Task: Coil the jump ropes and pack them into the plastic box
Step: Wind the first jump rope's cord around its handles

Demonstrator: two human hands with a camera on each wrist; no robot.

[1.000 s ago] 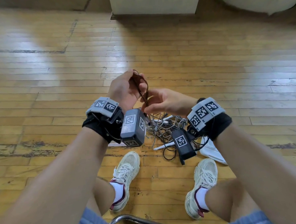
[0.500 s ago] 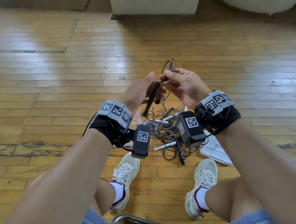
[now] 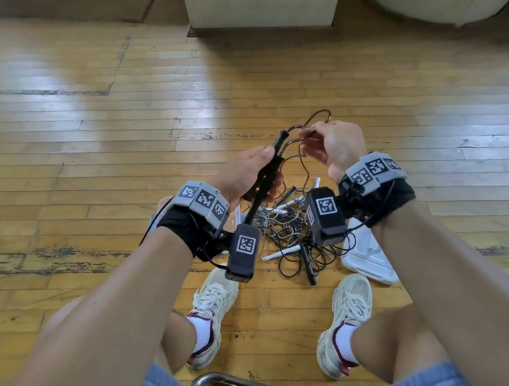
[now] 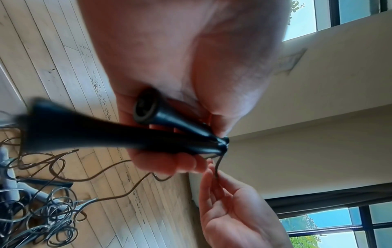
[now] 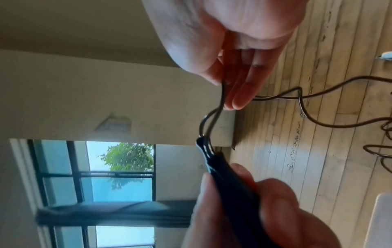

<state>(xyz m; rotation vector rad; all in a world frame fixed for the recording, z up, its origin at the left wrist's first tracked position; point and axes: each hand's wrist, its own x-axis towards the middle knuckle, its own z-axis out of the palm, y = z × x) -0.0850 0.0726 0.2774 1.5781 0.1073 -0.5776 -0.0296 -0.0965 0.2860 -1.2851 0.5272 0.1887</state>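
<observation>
In my left hand (image 3: 248,175), fingers curled round them, sit the two black handles (image 3: 268,174) of one jump rope, side by side, their long axis running from my wrist up and away, cord ends pointing to the far side. Just beyond those tips my right hand (image 3: 338,147) pinches the dark cord (image 3: 317,115) between thumb and fingertips (image 5: 237,94), where it leaves the handles and arches in a small loop above both hands. The right hand is the nearer one to the free cord; the left only anchors.

The next wrap, as I judge it, turns on this: the loose length hangs down from my right hand toward the floor, below and between my wrists, so it has to be drawn up and laid along or round the handles.

The left wrist view shows both handle butts (image 4: 146,109) and the slack cord trailing down to the tangle of other ropes (image 3: 287,232) lying on the wooden floor (image 3: 97,142) under my hands. The right wrist view shows what the head view does not: two strands leaving the handle tips together and meeting in my pinch. The head view alone shows a white plastic piece (image 3: 368,254) on the floor below my right wrist; whether it is the box or its lid I cannot tell.
</observation>
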